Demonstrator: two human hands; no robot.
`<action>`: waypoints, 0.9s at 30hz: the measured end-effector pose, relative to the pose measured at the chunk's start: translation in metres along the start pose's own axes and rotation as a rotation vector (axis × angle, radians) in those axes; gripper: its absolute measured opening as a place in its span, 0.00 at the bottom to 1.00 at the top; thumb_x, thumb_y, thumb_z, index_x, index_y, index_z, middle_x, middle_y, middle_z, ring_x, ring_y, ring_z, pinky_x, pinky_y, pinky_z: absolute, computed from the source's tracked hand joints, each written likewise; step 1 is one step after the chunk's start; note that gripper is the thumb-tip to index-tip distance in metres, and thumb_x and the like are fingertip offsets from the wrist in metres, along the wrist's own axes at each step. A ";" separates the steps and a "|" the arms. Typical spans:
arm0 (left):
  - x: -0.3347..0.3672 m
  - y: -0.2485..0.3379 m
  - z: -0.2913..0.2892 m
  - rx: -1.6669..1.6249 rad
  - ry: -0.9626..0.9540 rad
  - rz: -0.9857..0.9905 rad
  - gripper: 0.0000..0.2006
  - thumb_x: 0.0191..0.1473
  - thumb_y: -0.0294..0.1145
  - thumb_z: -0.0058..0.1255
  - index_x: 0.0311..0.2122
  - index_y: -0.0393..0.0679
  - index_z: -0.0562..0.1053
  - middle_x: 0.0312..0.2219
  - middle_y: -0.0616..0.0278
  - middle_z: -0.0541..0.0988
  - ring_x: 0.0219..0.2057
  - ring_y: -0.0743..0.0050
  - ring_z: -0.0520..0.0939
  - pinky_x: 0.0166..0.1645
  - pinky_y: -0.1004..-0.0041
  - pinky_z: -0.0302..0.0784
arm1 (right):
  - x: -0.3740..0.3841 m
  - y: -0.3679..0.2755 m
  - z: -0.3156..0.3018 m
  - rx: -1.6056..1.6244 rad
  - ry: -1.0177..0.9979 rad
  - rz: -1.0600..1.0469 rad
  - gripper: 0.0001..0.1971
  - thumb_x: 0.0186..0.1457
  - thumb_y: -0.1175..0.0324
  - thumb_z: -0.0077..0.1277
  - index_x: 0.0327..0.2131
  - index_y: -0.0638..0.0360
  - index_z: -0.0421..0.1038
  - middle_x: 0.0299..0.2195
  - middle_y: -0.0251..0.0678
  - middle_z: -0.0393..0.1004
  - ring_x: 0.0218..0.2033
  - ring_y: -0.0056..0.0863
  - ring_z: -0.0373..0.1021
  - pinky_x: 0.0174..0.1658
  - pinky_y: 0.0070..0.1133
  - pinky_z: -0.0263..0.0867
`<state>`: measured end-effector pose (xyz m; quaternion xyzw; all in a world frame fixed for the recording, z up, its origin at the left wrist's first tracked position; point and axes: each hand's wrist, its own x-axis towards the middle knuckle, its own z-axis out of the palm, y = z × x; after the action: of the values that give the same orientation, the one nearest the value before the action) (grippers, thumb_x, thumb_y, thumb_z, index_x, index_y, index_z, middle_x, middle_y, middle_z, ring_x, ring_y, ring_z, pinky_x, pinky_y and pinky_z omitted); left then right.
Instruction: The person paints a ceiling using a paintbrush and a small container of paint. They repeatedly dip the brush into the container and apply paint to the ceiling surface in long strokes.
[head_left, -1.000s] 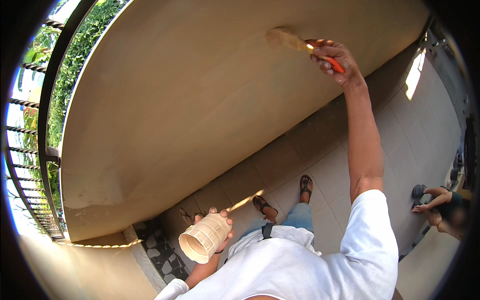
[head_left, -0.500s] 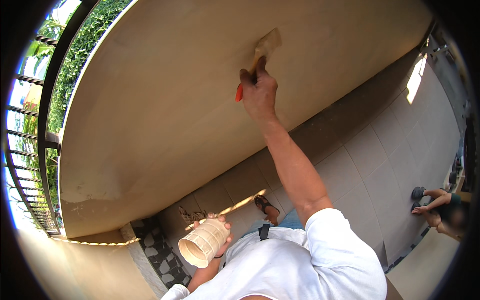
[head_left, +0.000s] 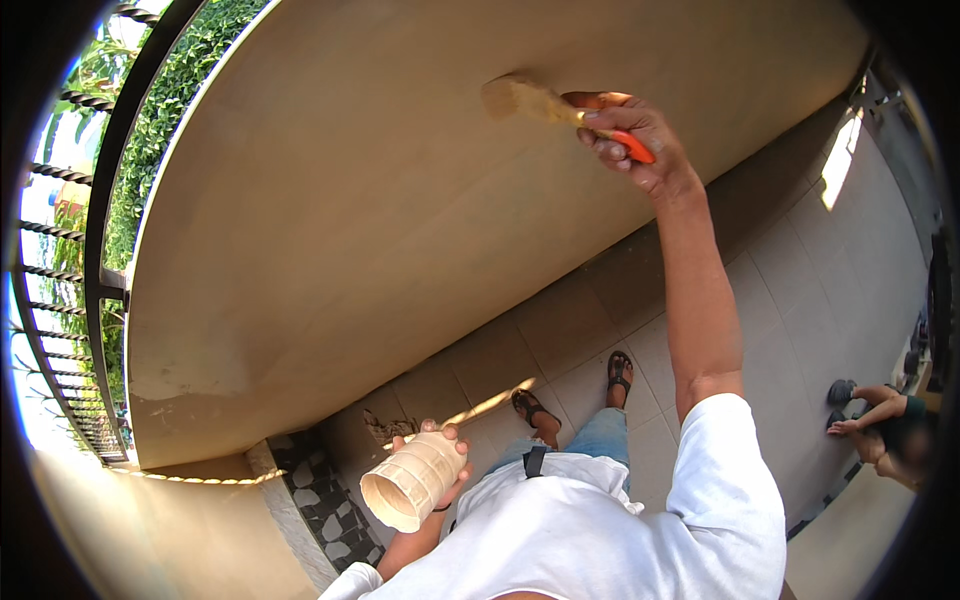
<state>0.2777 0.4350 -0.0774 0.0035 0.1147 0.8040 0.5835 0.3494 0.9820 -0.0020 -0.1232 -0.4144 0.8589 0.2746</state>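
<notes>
My right hand (head_left: 635,140) is closed around the orange-tipped handle of a paintbrush (head_left: 545,103). Its bristles, coated in beige, touch the beige wall (head_left: 400,200) and point to the left. Low in the view, my left hand (head_left: 455,455) wraps round a ribbed cream-coloured plastic cup (head_left: 412,482), tilted so that its mouth faces down and left. The cup's inside wall shows beige smears; how much it holds, I cannot tell.
A dark metal railing (head_left: 100,200) with a hedge behind it runs along the left. Below the wall lies a tiled floor (head_left: 720,290). A bundled cloth or rope (head_left: 385,428) lies by the wall's foot. At the far right, another person (head_left: 885,425) sits low.
My right hand has moved right and turned, so the brush now points left instead of up. My left hand keeps the cup nearly in place. Both my feet now show.
</notes>
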 end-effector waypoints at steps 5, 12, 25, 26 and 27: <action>-0.007 -0.008 -0.004 -0.038 0.022 0.036 0.30 0.66 0.62 0.47 0.61 0.50 0.70 0.58 0.52 0.69 0.58 0.49 0.69 0.50 0.47 0.78 | -0.020 -0.043 -0.047 0.007 0.244 -0.294 0.19 0.59 0.77 0.57 0.52 0.76 0.72 0.27 0.41 0.73 0.17 0.14 0.63 0.18 0.12 0.58; -0.010 -0.022 -0.003 -0.077 0.030 0.067 0.28 0.65 0.61 0.48 0.59 0.50 0.71 0.56 0.52 0.69 0.57 0.49 0.69 0.50 0.46 0.77 | 0.002 0.021 0.043 -0.295 0.548 -0.574 0.23 0.58 0.75 0.54 0.56 0.76 0.73 0.20 0.28 0.66 0.18 0.13 0.61 0.22 0.17 0.60; -0.007 0.026 -0.001 -0.014 -0.001 0.010 0.28 0.66 0.61 0.47 0.60 0.50 0.70 0.58 0.53 0.70 0.59 0.51 0.69 0.50 0.47 0.79 | -0.038 0.114 0.148 -0.055 -0.164 0.175 0.26 0.57 0.79 0.52 0.60 0.77 0.69 0.21 0.32 0.73 0.15 0.14 0.64 0.18 0.17 0.60; -0.004 0.027 0.001 -0.012 -0.006 0.011 0.28 0.66 0.61 0.47 0.60 0.50 0.70 0.58 0.53 0.70 0.59 0.51 0.69 0.50 0.48 0.79 | -0.027 0.095 0.126 -0.028 -0.115 0.148 0.25 0.57 0.80 0.53 0.59 0.76 0.70 0.22 0.34 0.74 0.15 0.14 0.64 0.17 0.16 0.59; -0.002 0.029 0.004 -0.010 -0.013 0.013 0.28 0.66 0.61 0.47 0.60 0.50 0.70 0.58 0.53 0.70 0.59 0.51 0.69 0.50 0.48 0.79 | -0.016 0.075 0.102 0.006 -0.087 0.108 0.24 0.57 0.80 0.53 0.58 0.76 0.70 0.23 0.35 0.75 0.15 0.14 0.64 0.16 0.14 0.58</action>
<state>0.2520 0.4251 -0.0681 0.0065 0.1072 0.8083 0.5789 0.2896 0.8689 0.0030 -0.1071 -0.4162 0.8782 0.2100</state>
